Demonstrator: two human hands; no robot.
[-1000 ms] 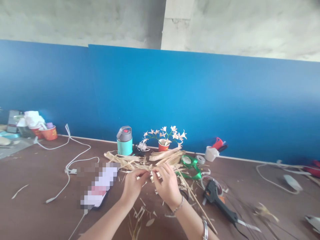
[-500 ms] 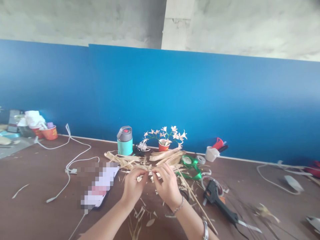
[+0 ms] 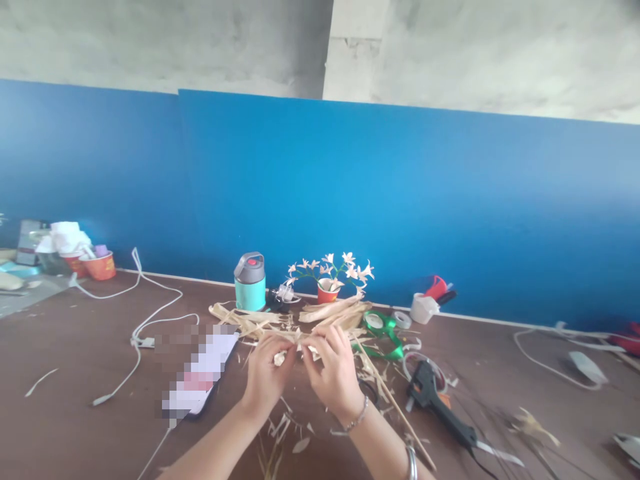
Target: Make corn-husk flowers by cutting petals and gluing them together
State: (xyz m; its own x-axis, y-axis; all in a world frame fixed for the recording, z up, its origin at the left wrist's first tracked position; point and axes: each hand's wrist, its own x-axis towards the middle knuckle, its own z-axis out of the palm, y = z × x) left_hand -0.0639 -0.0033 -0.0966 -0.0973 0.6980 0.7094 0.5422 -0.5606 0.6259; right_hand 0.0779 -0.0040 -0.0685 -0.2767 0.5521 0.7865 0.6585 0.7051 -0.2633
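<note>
Over the middle of the brown table, my left hand [image 3: 266,375] and my right hand [image 3: 334,375] meet with fingertips pinched. Between them is a small, pale, pointed husk piece [image 3: 299,335], mostly covered by the fingers, its shape hard to make out. Right behind the hands lie dried husks [image 3: 334,312] in a loose pile. An orange-red paper cup [image 3: 327,291] beyond them holds green stems with pale husk flowers [image 3: 349,259]. Husk scraps [image 3: 301,445] are scattered below my hands.
A phone [image 3: 207,370] lies left, near white cables [image 3: 137,320]. A turquoise flask [image 3: 250,293] stands behind. To the right are green ribbon [image 3: 395,343], a roll of tape [image 3: 401,320], a long thin stick [image 3: 400,407], a black glue gun [image 3: 443,403] and a white cup [image 3: 424,309].
My right hand has shifted very slightly to the left, its fingers closer to my left fingertips. The pale tip between them shows a little higher. Everything else is unmoved.
</note>
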